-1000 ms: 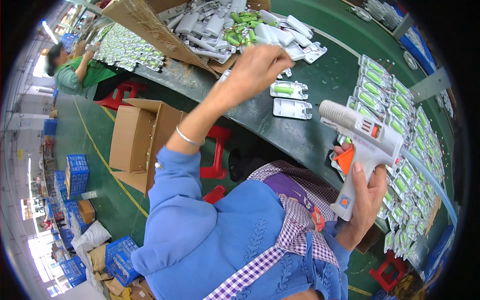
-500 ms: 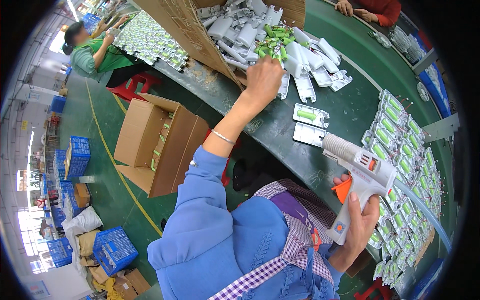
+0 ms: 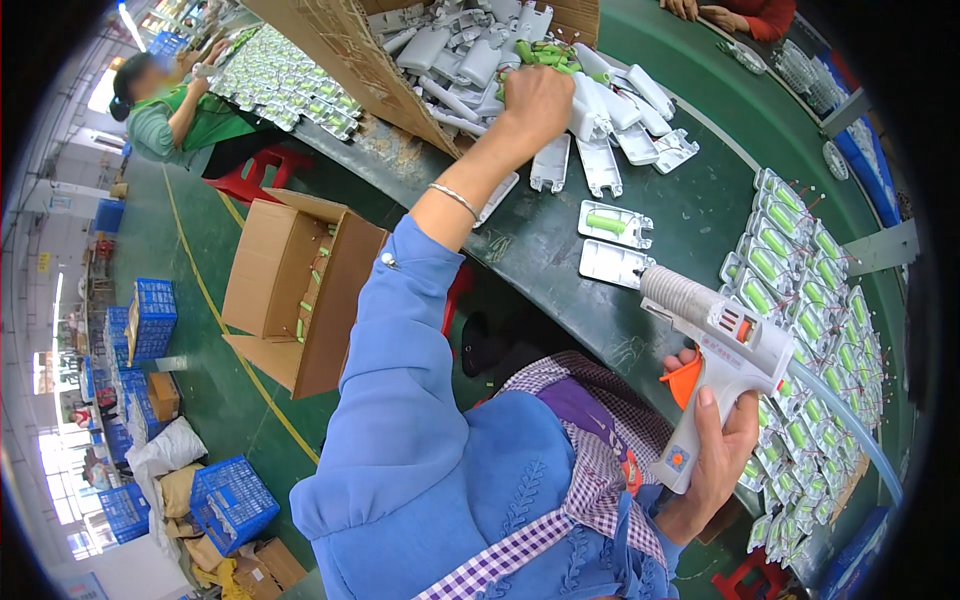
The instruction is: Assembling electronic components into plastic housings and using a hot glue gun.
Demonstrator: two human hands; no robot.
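beside green cells [image 3: 549,53] bends the left hand [image 3: 541,100], grip too hidden to tell; the right hand [image 3: 724,440] clasps a glue gun [image 3: 731,352].

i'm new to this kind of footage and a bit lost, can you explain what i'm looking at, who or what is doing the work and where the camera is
There is no robot here: a person in blue works with two bare hands. The view comes from a fisheye camera worn on that person's head, looking down, so straight edges look bent.

The right hand has a white gun-shaped tool with an orange trigger in its grip. The left hand is at a heap of green cylinders; whether it holds one is hidden.

On the dark green table, a cardboard box spills white plastic parts. Near the tool's tip lie two white shells, one with a green cylinder, one without. Many filled shells cover the right side.
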